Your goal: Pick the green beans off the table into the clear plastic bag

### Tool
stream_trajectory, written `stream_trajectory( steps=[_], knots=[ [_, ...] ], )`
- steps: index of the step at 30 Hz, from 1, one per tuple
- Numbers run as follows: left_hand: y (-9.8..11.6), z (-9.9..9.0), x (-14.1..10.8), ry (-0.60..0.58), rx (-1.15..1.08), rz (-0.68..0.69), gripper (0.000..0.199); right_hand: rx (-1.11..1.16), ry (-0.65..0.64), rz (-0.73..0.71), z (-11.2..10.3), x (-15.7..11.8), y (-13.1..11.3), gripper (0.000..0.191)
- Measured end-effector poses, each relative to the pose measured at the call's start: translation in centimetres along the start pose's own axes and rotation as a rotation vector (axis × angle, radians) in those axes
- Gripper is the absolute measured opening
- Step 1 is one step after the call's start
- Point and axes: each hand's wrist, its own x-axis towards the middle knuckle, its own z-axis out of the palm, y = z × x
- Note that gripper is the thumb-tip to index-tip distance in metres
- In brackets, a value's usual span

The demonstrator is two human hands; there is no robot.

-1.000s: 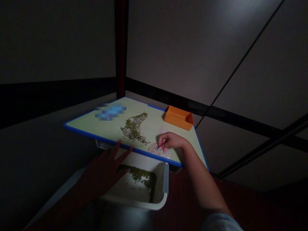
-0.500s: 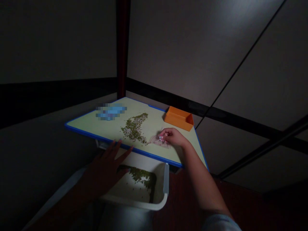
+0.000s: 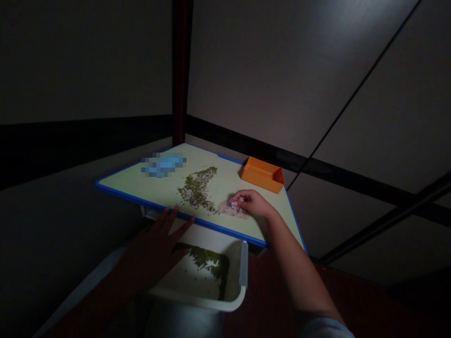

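My right hand (image 3: 251,203) pinches the edge of a translucent pink protractor (image 3: 229,209), which lies flat on a pale green board with a blue rim (image 3: 225,180). A long patch of green mung beans (image 3: 197,190) lies just left of it on the board. My left hand (image 3: 151,253) is spread, its fingertips at the board's near blue edge, above a white plastic tray (image 3: 243,277). That tray holds more green beans (image 3: 206,263) along its far side, and my palm hides part of it.
An orange rectangular tray (image 3: 262,174) stands at the board's far right edge. A pixelated blue object (image 3: 164,164) lies at the board's left. A dark red post (image 3: 181,70) rises behind the board, with grey wall panels beyond it.
My right hand has slid away from the board's near edge, carrying the protractor with it. The beans, the trays and my left hand stay in nearly the same place.
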Motion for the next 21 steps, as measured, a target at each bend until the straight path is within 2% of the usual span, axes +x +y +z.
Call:
stream_trajectory(
  steps=[6, 14, 21],
  knots=[
    [-0.15, -0.15, 0.03, -0.032, -0.024, 0.005, 0.064, 0.053, -0.061, 0.009, -0.57, -0.14, 0.06, 0.022],
    [0.11, -0.55, 0.12, -0.051, -0.026, -0.021, 0.062, 0.040, -0.050, 0.071, -0.61, -0.01, 0.39, 0.013],
    [0.13, -0.53, 0.22, -0.059, 0.003, -0.007, 0.063, 0.096, -0.116, 0.036, -0.43, -0.14, -0.09, 0.029]
  ],
)
